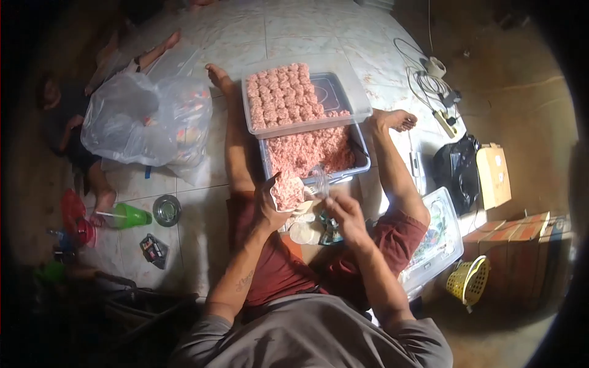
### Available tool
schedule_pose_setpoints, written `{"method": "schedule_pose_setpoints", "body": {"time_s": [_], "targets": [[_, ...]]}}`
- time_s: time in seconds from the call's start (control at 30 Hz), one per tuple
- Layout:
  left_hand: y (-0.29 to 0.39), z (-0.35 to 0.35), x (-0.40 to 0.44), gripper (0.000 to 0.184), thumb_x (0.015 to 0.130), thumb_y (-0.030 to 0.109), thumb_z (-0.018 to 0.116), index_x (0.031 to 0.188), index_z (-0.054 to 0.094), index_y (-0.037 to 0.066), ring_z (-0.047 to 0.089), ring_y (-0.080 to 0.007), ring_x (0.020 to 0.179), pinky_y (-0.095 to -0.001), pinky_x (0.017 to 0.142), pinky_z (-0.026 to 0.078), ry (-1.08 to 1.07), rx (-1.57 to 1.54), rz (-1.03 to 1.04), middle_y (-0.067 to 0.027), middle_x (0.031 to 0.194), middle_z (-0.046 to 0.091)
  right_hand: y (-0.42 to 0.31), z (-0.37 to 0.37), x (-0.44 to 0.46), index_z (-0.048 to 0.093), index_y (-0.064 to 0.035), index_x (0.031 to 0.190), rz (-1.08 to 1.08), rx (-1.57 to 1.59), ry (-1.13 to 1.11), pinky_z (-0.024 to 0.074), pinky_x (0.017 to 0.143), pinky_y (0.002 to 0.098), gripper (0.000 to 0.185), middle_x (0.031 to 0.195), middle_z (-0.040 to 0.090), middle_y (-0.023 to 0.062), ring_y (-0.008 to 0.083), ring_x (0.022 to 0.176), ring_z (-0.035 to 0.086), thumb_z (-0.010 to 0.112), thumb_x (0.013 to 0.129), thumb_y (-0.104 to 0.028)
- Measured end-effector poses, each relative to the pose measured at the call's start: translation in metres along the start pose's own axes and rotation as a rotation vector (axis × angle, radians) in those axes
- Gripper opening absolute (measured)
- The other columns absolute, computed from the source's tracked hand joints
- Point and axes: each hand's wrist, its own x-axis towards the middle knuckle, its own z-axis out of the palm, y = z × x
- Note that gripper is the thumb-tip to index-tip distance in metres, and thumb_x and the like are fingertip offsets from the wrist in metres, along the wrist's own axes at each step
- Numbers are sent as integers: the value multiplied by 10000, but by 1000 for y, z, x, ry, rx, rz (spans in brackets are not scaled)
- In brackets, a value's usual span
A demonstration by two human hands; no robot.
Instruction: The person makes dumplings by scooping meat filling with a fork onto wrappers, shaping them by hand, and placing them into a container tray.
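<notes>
A white cup heaped with pink crumbly material [288, 191] is held in my left hand [268, 208], fingers wrapped round it. Just to its right, my right hand [346, 216] is closed on the handle of a clear utensil [320, 181], whose shape is blurred. Beyond both hands, a blue-rimmed tub [364, 161] holds loose pink material [310, 149]. Across the far part of that tub rests a clear tray [361, 109], with rows of pink clumps [279, 95] on its left side and a bare dark area at right.
Clear plastic bags [123, 116] lie at left near a seated person [61, 116]. A green cup [132, 216] and a glass ashtray [167, 210] are on the tiles. At right are cables [429, 86], a black bag [457, 172], a clear bin [454, 245] and a yellow basket [467, 280].
</notes>
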Motion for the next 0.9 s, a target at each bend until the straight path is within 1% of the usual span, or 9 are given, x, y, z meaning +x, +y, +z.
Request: {"method": "schedule_pose_setpoints", "body": {"time_s": [0.13,0.23,0.27,0.33,0.5,0.73,0.77,0.83,0.9], "targets": [[-1,6,7,401,726,209,887,1027,705,16,722,-290,820,-392,757,581,130,-21,75,-129,938,728,9,6,-2,693,-30,1197,-4,-72,-81,467,716,286,213,887,590,-5,120,799,554,628,1019,-129],[-3,11,2,538,676,252,947,1072,677,8,705,-285,830,-390,776,568,103,45,188,-121,928,709,-33,15,0,668,-7,1112,-432,-940,-140,484,809,394,215,1014,596,195,395,905,609,607,907,21],[0,11,-1,573,670,255,959,1094,664,7,699,-274,846,-390,781,562,156,104,196,-121,953,708,-29,6,6,697,-2,1111,-489,-1035,-32,465,736,336,226,926,569,136,242,822,581,576,925,41],[-1,10,1,598,665,241,976,1106,645,11,667,-232,866,-360,773,547,142,-98,-164,-111,1003,696,-25,0,16,680,27,1122,-586,-904,48,454,763,296,210,921,556,93,194,807,549,536,970,47],[2,-6,2,500,703,120,951,1030,586,25,568,-146,783,-322,719,514,211,-214,-75,-35,879,585,-2,-4,-6,690,-13,1222,0,-265,-50,411,751,234,257,871,566,-80,48,829,485,533,1081,-160],[-14,14,-4,344,772,116,876,1008,639,38,632,-122,875,-297,778,537,-3,-305,195,-28,906,664,42,29,-9,683,-2,1144,-92,-163,-51,398,682,256,176,869,551,-2,106,755,486,575,1045,-101],[-15,17,-14,402,736,191,925,982,650,32,654,-152,844,-314,763,547,-12,-445,-182,-56,929,684,39,27,-4,671,9,1125,-257,-451,-1,418,688,287,156,889,561,50,161,755,508,573,1030,-68],[-9,12,-13,476,690,250,959,986,657,33,670,-202,816,-333,728,545,164,-165,-150,-83,935,682,16,28,-3,654,27,1092,-483,-898,51,470,722,374,141,939,564,174,307,805,566,556,996,-2],[12,-10,1,452,710,210,936,979,616,39,647,-219,774,-345,697,526,151,-102,-125,-69,869,637,19,15,-6,663,29,1108,-356,-615,45,481,726,346,165,992,561,129,227,871,579,533,1007,15]]}}
